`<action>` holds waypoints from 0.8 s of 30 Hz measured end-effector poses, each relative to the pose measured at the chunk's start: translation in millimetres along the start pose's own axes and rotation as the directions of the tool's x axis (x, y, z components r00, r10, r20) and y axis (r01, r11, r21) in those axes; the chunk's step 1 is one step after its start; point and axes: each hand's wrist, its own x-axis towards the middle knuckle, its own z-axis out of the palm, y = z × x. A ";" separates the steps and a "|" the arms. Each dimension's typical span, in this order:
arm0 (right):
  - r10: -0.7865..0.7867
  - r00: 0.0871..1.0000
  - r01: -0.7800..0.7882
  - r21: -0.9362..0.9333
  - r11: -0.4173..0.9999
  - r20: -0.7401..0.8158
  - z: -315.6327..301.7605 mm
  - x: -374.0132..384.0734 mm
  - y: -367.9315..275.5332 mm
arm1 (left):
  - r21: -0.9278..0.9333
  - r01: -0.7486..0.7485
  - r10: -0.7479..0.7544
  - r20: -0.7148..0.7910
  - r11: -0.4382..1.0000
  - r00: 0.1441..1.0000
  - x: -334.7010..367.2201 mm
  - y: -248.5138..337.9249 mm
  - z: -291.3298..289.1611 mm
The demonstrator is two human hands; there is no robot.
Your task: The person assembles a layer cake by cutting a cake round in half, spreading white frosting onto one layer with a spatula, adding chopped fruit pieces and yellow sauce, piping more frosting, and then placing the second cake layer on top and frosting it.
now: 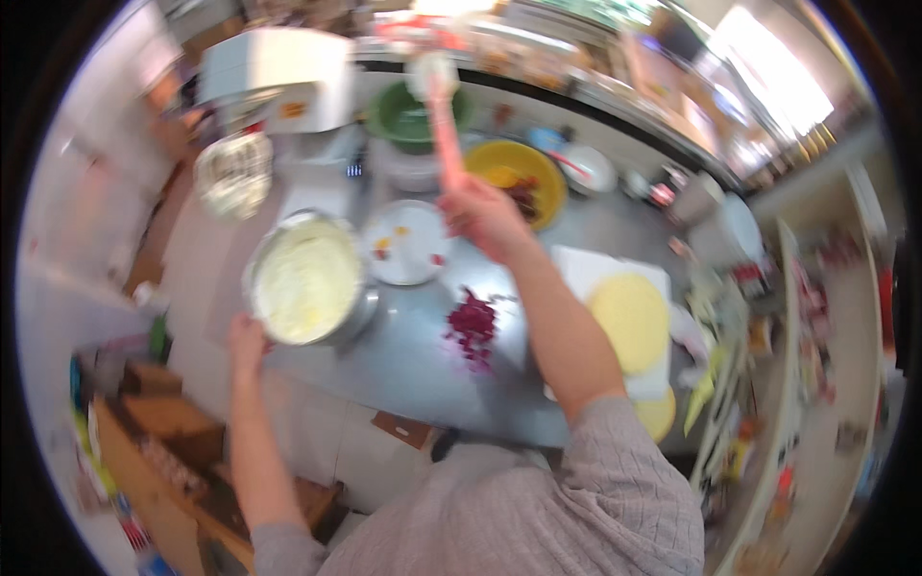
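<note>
My right hand is closed around the pink handle of a spatula. The spatula points away from me, and its pale head overlaps a green bowl at the back. My left hand grips the near left edge of a metal mixing bowl full of pale, whipped-looking cream. Beyond that bowl, a cream-coated whisk hangs from a white stand mixer. Between my arms, a pile of dark red-purple pieces lies on the metal table. Motion blurs the spatula head.
A white round plate with a few fruit bits sits right of the mixing bowl. Behind my right hand is a yellow bowl holding dark pieces. Round yellow cake layers rest on a white board at right, near shelves.
</note>
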 end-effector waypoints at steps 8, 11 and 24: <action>-0.170 0.977 0.206 -0.741 0.638 0.126 -31.8 -161.6 5.4 | 0.331 -0.407 0.350 0.219 0.852 0.911 -51.0 80.0 10.3; -0.136 0.965 0.257 -0.912 0.321 0.225 -54.3 -207.3 -2.0 | 0.458 -0.618 0.511 0.347 0.639 0.786 -58.3 83.7 15.1; 0.141 0.898 0.407 -0.661 -0.630 0.418 9.6 -148.2 -7.4 | 0.513 -0.727 0.517 0.511 0.457 0.686 -104.9 129.0 66.3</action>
